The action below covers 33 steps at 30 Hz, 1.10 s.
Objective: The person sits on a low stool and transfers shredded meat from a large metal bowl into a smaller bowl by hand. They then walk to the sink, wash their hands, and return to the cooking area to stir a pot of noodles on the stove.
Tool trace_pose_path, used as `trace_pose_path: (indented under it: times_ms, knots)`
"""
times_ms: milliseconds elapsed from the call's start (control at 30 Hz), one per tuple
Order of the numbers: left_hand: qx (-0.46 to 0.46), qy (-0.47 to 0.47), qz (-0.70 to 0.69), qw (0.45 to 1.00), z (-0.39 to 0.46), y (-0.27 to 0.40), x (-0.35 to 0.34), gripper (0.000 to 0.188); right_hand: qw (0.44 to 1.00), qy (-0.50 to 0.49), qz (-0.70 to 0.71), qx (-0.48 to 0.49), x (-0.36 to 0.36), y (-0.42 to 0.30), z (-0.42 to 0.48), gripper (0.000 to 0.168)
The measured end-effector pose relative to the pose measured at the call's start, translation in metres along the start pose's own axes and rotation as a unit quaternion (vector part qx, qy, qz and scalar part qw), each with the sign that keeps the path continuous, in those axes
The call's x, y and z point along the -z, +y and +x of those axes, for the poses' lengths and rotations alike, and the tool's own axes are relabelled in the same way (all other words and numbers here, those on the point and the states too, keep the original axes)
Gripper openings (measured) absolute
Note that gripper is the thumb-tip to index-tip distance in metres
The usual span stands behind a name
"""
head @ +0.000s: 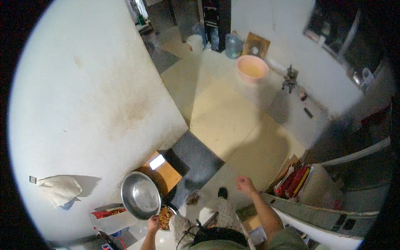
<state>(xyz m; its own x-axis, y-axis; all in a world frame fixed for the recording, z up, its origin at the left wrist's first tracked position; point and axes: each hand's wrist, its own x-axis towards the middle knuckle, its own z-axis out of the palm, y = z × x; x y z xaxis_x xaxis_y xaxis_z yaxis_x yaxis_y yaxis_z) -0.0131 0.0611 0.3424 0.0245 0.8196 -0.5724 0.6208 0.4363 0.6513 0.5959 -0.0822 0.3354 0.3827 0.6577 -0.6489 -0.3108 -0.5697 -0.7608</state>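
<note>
My left hand [153, 223] grips the lower rim of a large stainless steel basin [140, 195], which is tilted so that its bare inside shows. Right beside that hand is a pot of brown food pieces [165, 217], partly hidden by the basin and my leg. My right hand [245, 185] hangs in the air over the floor, its fingers loosely bent and somewhat blurred, with no object visible in it. A small wooden table or stool [171, 177] stands beyond the basin, with a lit phone-like screen [157, 162] on top.
A pink basin of yellowish liquid [252, 68], a large water bottle [233, 45] and a white bucket [195, 43] stand on the far floor. At the right is a low cabinet or shelf [325, 209] with red packets [292, 181]. A white wall [93, 93] rises at the left.
</note>
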Motion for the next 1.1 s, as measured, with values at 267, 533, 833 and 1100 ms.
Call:
trace_pose_path:
  times_ms: [267,533,833,1100]
  knots:
    - [0.033,-0.124,0.04,0.991,0.045,0.113,-0.063,0.025,0.968,0.047,0.22,0.11,0.119,-0.117,-0.022,0.019]
    - [0.249,-0.168,-0.225,0.927,0.149,0.141,-0.156,0.024,0.973,0.109,0.2,0.045,0.179,-0.15,0.036,0.04]
    - [0.146,-0.228,-0.125,0.954,0.3,0.319,-0.231,0.025,0.934,0.092,0.211,-0.274,0.264,-0.14,0.186,0.02]
    - [-0.163,-0.31,-0.292,0.89,0.461,0.703,-0.339,0.048,0.809,-0.213,0.547,-0.028,0.342,-0.234,0.396,0.044]
